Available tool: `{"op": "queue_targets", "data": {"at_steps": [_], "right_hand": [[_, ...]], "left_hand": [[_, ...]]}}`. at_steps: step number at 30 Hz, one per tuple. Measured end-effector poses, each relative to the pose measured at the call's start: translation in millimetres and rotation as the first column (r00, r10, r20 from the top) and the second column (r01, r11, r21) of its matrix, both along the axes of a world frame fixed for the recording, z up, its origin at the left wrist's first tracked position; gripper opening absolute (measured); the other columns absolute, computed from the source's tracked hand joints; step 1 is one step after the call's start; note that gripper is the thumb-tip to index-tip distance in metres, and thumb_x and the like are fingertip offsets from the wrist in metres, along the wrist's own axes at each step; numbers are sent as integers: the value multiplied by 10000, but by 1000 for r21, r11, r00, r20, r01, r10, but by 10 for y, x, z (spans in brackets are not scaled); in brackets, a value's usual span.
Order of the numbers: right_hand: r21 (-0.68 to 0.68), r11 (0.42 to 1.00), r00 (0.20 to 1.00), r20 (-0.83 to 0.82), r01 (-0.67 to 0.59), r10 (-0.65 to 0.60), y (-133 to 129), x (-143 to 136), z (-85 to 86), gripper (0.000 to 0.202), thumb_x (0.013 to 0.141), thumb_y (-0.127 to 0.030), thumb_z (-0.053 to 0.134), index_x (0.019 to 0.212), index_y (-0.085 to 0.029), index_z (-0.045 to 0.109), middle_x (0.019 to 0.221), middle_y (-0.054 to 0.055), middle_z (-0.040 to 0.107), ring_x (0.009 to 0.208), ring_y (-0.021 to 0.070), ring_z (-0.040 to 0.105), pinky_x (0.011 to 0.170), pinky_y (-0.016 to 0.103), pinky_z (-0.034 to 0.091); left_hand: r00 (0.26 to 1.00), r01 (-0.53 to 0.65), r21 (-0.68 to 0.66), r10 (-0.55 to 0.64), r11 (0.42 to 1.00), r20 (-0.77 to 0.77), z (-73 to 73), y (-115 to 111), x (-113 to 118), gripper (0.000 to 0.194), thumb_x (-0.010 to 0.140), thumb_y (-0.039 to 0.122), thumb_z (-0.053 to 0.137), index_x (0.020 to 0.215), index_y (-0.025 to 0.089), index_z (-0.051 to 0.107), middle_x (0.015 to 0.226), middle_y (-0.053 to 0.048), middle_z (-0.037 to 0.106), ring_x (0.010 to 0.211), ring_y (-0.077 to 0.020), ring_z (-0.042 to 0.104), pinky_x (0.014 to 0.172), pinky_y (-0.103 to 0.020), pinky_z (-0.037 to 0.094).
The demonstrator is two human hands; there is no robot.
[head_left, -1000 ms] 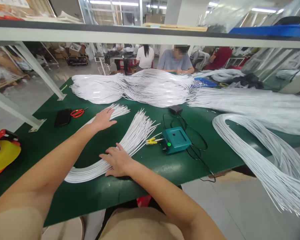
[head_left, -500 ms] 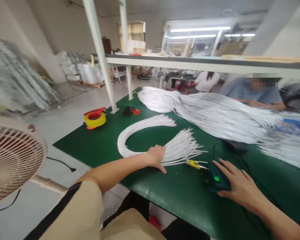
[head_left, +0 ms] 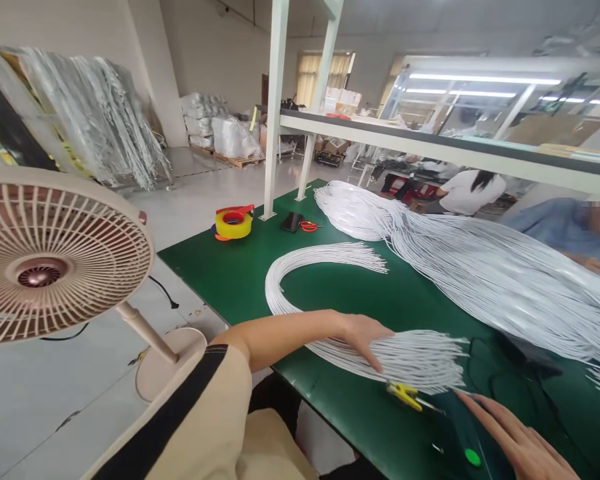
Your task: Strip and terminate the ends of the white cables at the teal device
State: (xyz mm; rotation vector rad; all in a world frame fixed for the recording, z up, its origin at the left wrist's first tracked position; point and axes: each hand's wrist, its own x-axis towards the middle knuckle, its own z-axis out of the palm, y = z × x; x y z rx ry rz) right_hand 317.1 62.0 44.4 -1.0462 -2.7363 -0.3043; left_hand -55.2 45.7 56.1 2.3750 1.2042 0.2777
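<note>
A bundle of white cables [head_left: 275,280] lies curved in a U on the green table, its near cut ends fanned to the right. My left hand [head_left: 365,335] rests across the near leg of this bundle, thumb stretched toward me and fingers apart. At the lower right, my right hand [head_left: 523,437] lies with straight fingers along the far side of a dark green device [head_left: 463,427] with a bright green button; its thumb is hidden. Between the bundle and the device is a small yellow-handled tool [head_left: 405,395] with a metal tip.
A large white cable pile [head_left: 460,253] covers the table's far side. Tape rolls [head_left: 234,223], a phone [head_left: 291,222] and red scissors [head_left: 310,227] lie near a shelf post [head_left: 275,120]. A fan [head_left: 40,267] stands left. Two people sit beyond.
The view has swung left and the scene shifted right. My left hand has slid along the bundle's near leg, whose fanned ends now lie flatter. My right hand stays at the device.
</note>
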Motion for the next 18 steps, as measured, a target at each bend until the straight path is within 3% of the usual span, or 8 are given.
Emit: {"op": "queue_targets", "data": {"at_steps": [1, 3, 4, 6, 9, 11, 14, 18], "right_hand": [[-45, 999, 997, 74, 1, 3, -34, 11, -2, 943, 567, -362, 685, 1455, -392, 369, 1441, 54, 495, 1234, 366, 538, 935, 523, 495], [-96, 995, 985, 174, 32, -15, -139, -42, 39, 960, 622, -400, 676, 1498, -344, 290, 1492, 86, 423, 1300, 422, 456, 944, 636, 456], [-94, 995, 983, 181, 45, -27, -216, -123, 76, 944, 642, -436, 679, 1498, -331, 296, 1498, 98, 411, 1313, 444, 429, 939, 671, 440], [-98, 995, 991, 134, 3, 10, -417, -410, 155, 877, 730, -502, 639, 1506, -306, 283, 1511, 108, 388, 1345, 423, 398, 974, 657, 427], [-118, 989, 996, 8, -90, 91, -742, -1087, 197, 712, 840, -419, 571, 1493, -311, 308, 1530, 74, 365, 1353, 332, 421, 1048, 559, 416], [-171, 973, 988, -9, -156, 157, -879, -1573, 145, 696, 839, -295, 580, 1484, -316, 319, 1557, 50, 316, 1396, 309, 359, 1100, 553, 354], [-246, 960, 991, -11, -132, 133, -880, -2118, -16, 742, 808, -258, 635, 1483, -281, 329, 1579, 74, 259, 1438, 308, 268, 1146, 559, 261], [-301, 951, 998, -18, -67, 65, -713, -2343, -253, 647, 840, -329, 631, 1442, -241, 410, 1508, 115, 403, 1406, 320, 329, 1148, 580, 214]], "left_hand": [[994, -111, 26, 111, 993, 5, 59, -36, -135, 896, 677, 683, 635, 1429, 263, 390, 1463, 17, 464, 1323, -178, 446, 1049, -195, 375], [945, -327, 65, 328, 943, 1, 164, -80, -536, 813, 750, 644, 588, 1437, 263, 376, 1491, 7, 430, 1351, -179, 409, 1088, -201, 328], [890, -454, 81, 456, 887, -9, 195, -97, -785, 755, 817, 589, 533, 1447, 213, 353, 1512, -48, 396, 1374, -210, 379, 1120, -254, 299], [719, -687, 100, 694, 719, -50, 196, -142, -1306, 730, 887, 530, 427, 1454, 89, 295, 1532, -191, 315, 1411, -321, 304, 1141, -413, 264], [507, -849, 81, 848, 522, -154, 56, -248, -1927, 852, 815, 619, 475, 1430, 54, 310, 1465, -282, 373, 1350, -433, 371, 1049, -533, 339], [482, -863, 55, 852, 502, -203, -79, -296, -2134, 906, 753, 681, 508, 1413, 81, 352, 1421, -257, 453, 1294, -407, 459, 1014, -486, 396], [537, -826, 63, 816, 561, -214, -253, -253, -2182, 936, 702, 641, 597, 1437, 120, 343, 1453, -189, 449, 1312, -336, 464, 1044, -384, 395], [599, -773, 106, 775, 625, -200, -346, -40, -2099, 863, 707, 433, 657, 1450, 131, 339, 1438, -156, 477, 1303, -295, 481, 1062, -350, 388]]}}
